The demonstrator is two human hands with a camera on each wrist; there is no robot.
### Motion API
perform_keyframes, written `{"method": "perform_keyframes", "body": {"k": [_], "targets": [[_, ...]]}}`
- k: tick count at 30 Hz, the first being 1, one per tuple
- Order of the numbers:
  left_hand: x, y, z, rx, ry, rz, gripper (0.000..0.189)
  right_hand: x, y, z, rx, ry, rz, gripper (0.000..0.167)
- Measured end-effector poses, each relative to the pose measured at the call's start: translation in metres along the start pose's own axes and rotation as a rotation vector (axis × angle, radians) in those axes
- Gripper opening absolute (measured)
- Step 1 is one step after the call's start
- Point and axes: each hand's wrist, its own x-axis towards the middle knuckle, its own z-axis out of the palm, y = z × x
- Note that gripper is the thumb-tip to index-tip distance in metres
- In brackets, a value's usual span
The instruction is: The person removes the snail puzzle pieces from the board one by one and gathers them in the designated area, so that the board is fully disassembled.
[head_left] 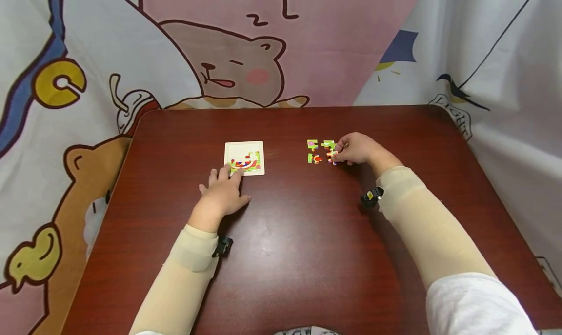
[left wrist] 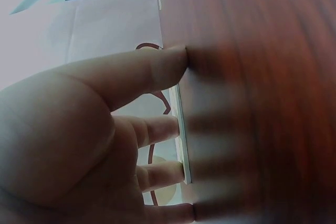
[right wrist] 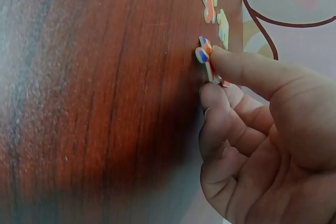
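A small square jigsaw tray with a pale frame lies on the table, its lower part filled with colourful pieces. My left hand is spread at the tray's near edge, fingertips resting on it and the thumb touching the table. My right hand pinches a jigsaw piece between thumb and forefinger, low over the tabletop. Beside it lie several loose pieces: a green one with a pink spot, a red and green one and another green one. My right fingers partly hide the pinched piece.
The dark red wooden table has rounded far corners. A cartoon-printed curtain hangs along its far edge and both sides. A patterned pale thing shows at the bottom edge of the head view.
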Motion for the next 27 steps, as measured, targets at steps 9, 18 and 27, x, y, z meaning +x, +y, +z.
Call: {"method": "perform_keyframes", "body": {"k": [9,18,27], "targets": [[0.005,-0.003,0.006,-0.005,-0.023,-0.006,0.085,-0.004,-0.005,0.003,-0.069,0.021,0.016,0.030],[0.003,-0.004,0.000,-0.003,-0.016,-0.008,0.084,-0.003,-0.011,0.002,-0.107,0.033,0.017,0.032],[0.001,-0.001,0.000,-0.004,-0.008,-0.006,0.082,-0.005,-0.013,0.003,-0.108,0.018,0.019,0.034]]}}
